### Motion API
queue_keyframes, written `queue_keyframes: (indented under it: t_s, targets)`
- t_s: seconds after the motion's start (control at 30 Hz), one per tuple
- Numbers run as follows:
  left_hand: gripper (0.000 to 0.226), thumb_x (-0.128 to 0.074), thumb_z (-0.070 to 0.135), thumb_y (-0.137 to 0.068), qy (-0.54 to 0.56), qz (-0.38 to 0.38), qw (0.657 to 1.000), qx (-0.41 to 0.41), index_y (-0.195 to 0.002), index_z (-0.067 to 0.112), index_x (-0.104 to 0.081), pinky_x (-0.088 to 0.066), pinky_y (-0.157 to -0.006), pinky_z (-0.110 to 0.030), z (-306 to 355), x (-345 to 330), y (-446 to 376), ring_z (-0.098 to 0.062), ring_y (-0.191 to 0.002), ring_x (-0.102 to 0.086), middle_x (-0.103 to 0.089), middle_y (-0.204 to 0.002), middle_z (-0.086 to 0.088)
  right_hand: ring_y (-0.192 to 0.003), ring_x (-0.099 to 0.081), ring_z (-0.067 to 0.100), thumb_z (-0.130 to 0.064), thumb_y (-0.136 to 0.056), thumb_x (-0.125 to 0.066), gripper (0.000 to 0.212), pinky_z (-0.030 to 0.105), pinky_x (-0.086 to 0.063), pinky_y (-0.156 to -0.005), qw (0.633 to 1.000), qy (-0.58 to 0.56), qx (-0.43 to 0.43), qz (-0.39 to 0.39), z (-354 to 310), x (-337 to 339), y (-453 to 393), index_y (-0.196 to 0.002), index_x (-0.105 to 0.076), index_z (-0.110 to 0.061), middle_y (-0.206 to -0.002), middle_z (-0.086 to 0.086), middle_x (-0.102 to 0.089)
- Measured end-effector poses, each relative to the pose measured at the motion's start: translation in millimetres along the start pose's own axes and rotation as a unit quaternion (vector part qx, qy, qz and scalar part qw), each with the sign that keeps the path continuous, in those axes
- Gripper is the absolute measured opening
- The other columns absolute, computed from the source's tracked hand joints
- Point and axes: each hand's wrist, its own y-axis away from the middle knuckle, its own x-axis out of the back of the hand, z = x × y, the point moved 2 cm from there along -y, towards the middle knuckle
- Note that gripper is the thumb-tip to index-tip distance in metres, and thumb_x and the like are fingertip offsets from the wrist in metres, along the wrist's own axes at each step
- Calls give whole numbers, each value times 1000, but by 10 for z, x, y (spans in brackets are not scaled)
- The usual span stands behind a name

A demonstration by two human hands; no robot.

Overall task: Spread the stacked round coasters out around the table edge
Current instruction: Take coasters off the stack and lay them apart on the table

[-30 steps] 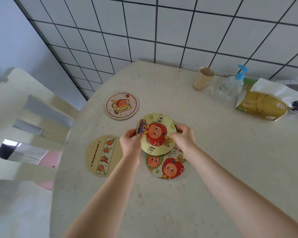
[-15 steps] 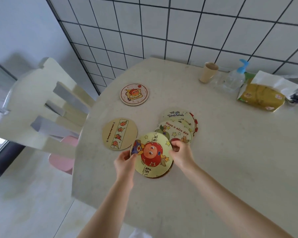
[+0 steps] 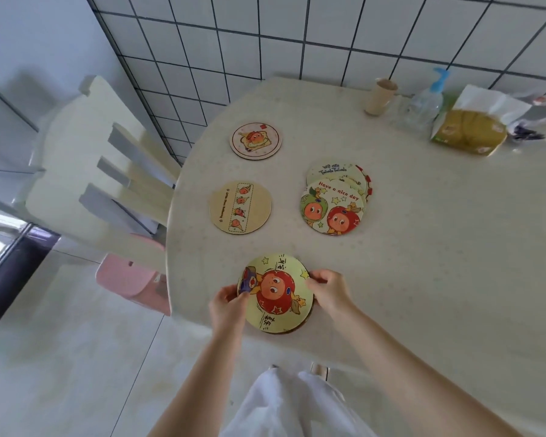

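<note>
A yellow-green coaster with a red cartoon fruit lies near the table's front-left edge. My left hand pinches its left rim and my right hand holds its right rim. A fanned stack of coasters, topped by one reading "Have a nice day", sits in the middle of the table. A tan coaster lies by the left edge. A white toast-picture coaster lies further back along that edge.
The pale speckled table meets a tiled wall at the back. A beige cup, a pump bottle and a tissue pack stand at the back right. A cream chair and a pink stool are left of the table.
Both hands carried the yellow-green coaster from over the stack toward the near-left table edge and lowered it there. The stack's top "Have a nice day" coaster is now uncovered.
</note>
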Motion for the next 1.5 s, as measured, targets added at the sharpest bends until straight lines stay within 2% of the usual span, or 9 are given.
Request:
queue_keyframes:
  t_s: [0.17, 0.33, 0.47, 0.53, 0.67, 0.93, 1.03, 1.2, 1.5]
  targets:
    - [16, -70, 20, -84, -56, -31, 998, -13, -96, 9, -70, -55, -81, -47, -18, 90, -50, -26, -80, -64, -70, -83, -6, -101, -67, 26, -11, -86, -61, 21, 45, -54, -94, 999, -10, -33, 3, -4, -45, 24, -105, -70, -8, -104, 10, -72]
    - [18, -69, 29, -84, -123, -9, 989, -85, -95, 13, -70, -49, -69, -34, 59, 82, 35, -22, -79, -63, -71, -83, -3, -83, -63, 16, -9, -85, -60, 12, 24, -48, -60, 1000, 6, -10, 20, -50, -18, 76, -88, -67, -19, -83, -3, -68]
    - [5, -63, 18, -88, -127, -34, 982, -136, -92, 16, -65, -50, -68, -30, 135, -30, 175, -14, -81, -62, -69, -85, 4, -92, -68, 23, -12, -89, -55, 13, 41, -58, -82, 998, -52, -27, 2, 6, 86, 151, -85, -62, -22, -95, 4, -70]
    - [3, -63, 16, -88, -125, -49, 979, -154, -90, 18, -64, -47, -61, -26, 147, -103, 244, -11, -76, -61, -68, -83, 5, -89, -69, 24, -11, -90, -55, 14, 43, -60, -80, 994, -101, -48, 4, 80, 208, 168, -85, -62, -22, -94, 5, -69]
    - [10, -67, 27, -87, -135, -89, 976, -148, -88, 16, -67, -55, -71, -45, 67, -386, 435, -23, -78, -65, -71, -83, -5, -85, -68, 26, -4, -89, -53, 16, 39, -58, -69, 985, -152, -81, 16, 274, 592, 255, -93, -63, -16, -95, 10, -67]
    - [18, -68, 31, -86, -203, -143, 962, -114, -89, 14, -68, -54, -62, -34, -324, -1520, 1129, -19, -76, -67, -72, -82, -2, -78, -68, 25, 1, -86, -51, 22, 33, -55, -60, 978, -172, -113, 31, 920, 1878, 194, -94, -66, -14, -88, 10, -69]
    - [11, -71, 26, -85, -178, -142, 970, -83, -89, 18, -65, -59, -77, -47, -452, -1519, 1124, -22, -87, -67, -70, -89, 1, -79, -69, 25, 1, -85, -50, 24, 37, -58, -65, 981, -153, -113, 30, 971, 1889, 211, -93, -67, -14, -86, 10, -69]
    - [11, -71, 24, -84, -172, -129, 974, -74, -88, 17, -64, -58, -78, -50, -564, -1544, 1136, -26, -87, -67, -69, -88, -2, -95, -69, 34, 1, -85, -49, 23, 54, -57, -84, 992, -86, -91, 30, 991, 1894, 235, -91, -64, -16, -96, 15, -70]
    - [21, -56, 7, -88, -312, -88, 934, -152, -93, 27, -61, -42, -55, -13, -729, -1673, 1288, -5, -78, -61, -68, -93, 5, -91, -69, 30, 0, -84, -56, 24, 48, -56, -90, 993, -26, -118, 1, 1154, 2247, 21, -104, -68, -6, -98, 15, -71]
